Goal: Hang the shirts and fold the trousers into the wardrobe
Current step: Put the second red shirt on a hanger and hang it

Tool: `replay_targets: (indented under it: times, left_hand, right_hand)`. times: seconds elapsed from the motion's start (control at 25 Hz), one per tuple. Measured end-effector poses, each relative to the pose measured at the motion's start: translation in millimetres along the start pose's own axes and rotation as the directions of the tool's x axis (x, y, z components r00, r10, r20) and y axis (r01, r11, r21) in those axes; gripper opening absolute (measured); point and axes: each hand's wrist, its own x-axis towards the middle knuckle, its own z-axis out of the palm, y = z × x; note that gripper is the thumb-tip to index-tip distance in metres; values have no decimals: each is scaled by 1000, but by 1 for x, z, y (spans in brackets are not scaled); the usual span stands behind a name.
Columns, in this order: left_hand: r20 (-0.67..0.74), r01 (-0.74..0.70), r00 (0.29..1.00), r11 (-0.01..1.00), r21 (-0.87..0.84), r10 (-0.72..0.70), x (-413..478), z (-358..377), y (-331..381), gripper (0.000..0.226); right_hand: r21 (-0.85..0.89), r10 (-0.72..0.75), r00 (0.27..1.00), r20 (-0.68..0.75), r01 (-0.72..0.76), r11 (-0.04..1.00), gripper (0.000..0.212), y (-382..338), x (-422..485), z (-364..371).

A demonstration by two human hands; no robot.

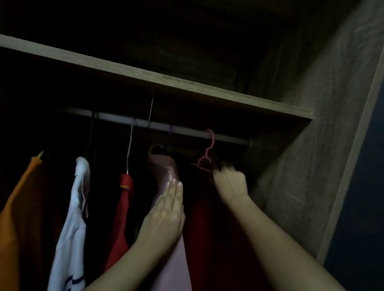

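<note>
Inside a dim wooden wardrobe [327, 115], a person reaches both bare arms up toward the hanging rail [188, 131] beneath a shelf [146, 76]. The left hand [165, 216] is flat and released, fingers straight and together, and presses against the side of a pink shirt [171, 279] that hangs from the rail. The right hand [229, 183], arm stretched up and forward, has its fingers curled at the right end of a pink hanger [205, 157] hooked over the rail and carrying a dark red shirt [215, 248]. Blur and shadow hide whether those fingers actually grasp the hanger or the cloth. To the left hang a red shirt [121, 222], a white shirt with navy stripes [72, 227] and an orange shirt [18, 219], each spaced apart along the rail.
</note>
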Motion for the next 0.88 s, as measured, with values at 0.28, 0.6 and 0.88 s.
replay_targets:
  times: [0.28,0.6,0.88]
  left_hand:
    - [-262,136,945,963,-231,-196,-107,-42,24,57]
    - [-96,619,782,785,6,-616,-339,-80,-6,52]
    - [141,845,319,349,405,-937,-574,-143,-31,51]
  right_hand:
    - [364,87,880,-467,102,926,43,-7,-86,9]
    - [671,-193,910,-368,403,623,46,-163,-271,40]
    - [808,-627,728,-278,530,257,54,-315,-450,31]
